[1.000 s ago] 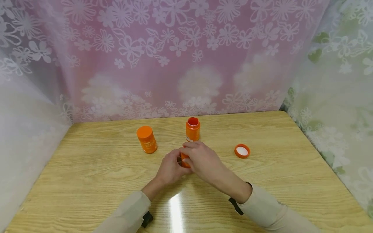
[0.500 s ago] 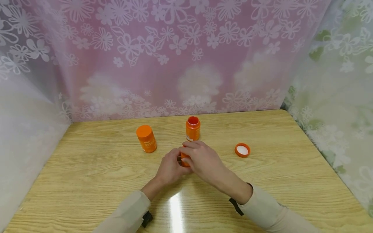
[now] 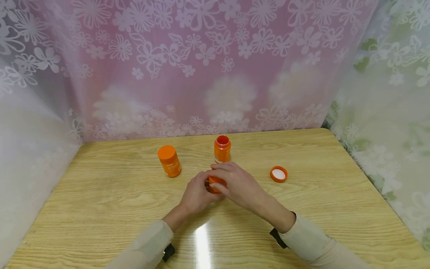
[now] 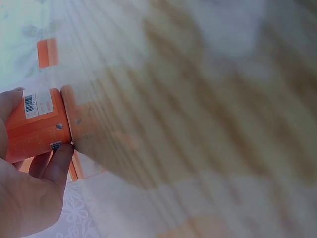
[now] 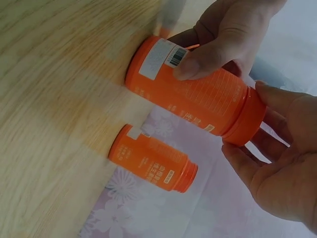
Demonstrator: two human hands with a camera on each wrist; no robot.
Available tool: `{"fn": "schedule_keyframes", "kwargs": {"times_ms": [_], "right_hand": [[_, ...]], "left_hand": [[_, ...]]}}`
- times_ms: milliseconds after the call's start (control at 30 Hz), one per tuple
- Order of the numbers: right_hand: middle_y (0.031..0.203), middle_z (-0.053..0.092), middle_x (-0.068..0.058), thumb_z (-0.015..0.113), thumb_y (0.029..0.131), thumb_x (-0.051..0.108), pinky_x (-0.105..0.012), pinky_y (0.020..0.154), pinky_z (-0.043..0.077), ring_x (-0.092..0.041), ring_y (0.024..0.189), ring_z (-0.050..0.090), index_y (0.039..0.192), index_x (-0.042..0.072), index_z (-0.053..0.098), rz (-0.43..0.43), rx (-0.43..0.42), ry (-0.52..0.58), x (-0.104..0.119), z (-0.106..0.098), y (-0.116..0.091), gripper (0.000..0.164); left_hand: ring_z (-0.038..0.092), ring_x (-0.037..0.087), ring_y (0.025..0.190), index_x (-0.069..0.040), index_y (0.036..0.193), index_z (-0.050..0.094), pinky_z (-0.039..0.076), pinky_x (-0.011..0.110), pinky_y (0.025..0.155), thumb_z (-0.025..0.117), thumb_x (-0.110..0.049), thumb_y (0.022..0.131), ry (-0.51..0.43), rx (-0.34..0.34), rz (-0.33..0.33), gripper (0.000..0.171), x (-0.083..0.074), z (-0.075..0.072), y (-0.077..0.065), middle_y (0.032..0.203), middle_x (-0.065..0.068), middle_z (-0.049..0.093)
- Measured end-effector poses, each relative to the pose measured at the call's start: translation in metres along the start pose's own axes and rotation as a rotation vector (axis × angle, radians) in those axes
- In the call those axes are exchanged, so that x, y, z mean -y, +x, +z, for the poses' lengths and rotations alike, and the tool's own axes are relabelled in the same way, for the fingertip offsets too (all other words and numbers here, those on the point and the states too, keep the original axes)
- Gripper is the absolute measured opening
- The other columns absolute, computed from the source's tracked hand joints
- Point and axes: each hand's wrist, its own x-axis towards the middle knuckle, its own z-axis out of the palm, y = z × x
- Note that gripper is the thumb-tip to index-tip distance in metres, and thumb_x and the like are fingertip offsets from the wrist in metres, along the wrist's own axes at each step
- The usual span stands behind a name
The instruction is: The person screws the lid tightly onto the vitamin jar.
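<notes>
Clasping a smooth, cylindrical orange bottle, the hands pinch its body and round lid.

1 orange bottle stands upright around the middle of the table, its base touching the wood. An orange cap sits on top; how tightly, I can't tell from here. Low on the side there's a white label with a barcode, and pale lettering runs along the body.
</notes>
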Motion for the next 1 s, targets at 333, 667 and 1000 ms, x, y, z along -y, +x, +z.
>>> {"fn": "schedule_keyframes", "kwargs": {"times_ms": [333,667,1000], "right_hand": [[0.136,0.052,-0.004,0.071,0.087,0.036,-0.04,0.089,0.05,-0.023,0.123,0.049,0.125,0.016,0.063,0.019,-0.037,-0.032,-0.011,-0.004,-0.005,0.044],[0.144,0.044,-0.009,0.063,0.088,0.049,-0.048,0.098,0.042,-0.028,0.133,0.038,0.134,0.017,0.056,0.061,-0.102,-0.17,-0.044,-0.019,-0.018,0.056],[0.152,0.03,-0.012,0.051,0.092,0.057,-0.05,0.108,0.027,-0.032,0.139,0.025,0.144,0.018,0.045,0.199,0.031,-0.221,-0.071,-0.024,-0.028,0.065]], "left_hand": [[0.058,0.011,0.093,-0.02,0.118,0.059,0.051,0.025,0.08,0.081,-0.038,0.076,-0.052,0.021,-0.034,0.051,0.001,-0.001,0.002,0.105,-0.005,0.055],[0.06,0.017,0.102,-0.016,0.124,0.056,0.051,0.037,0.086,0.083,-0.036,0.073,-0.118,-0.071,-0.11,0.061,0.003,-0.022,0.009,0.111,-0.001,0.059],[0.059,0.021,0.103,-0.01,0.121,0.054,0.051,0.04,0.087,0.082,-0.03,0.076,-0.025,-0.191,-0.161,0.057,0.004,-0.036,0.023,0.112,0.004,0.06]]}}
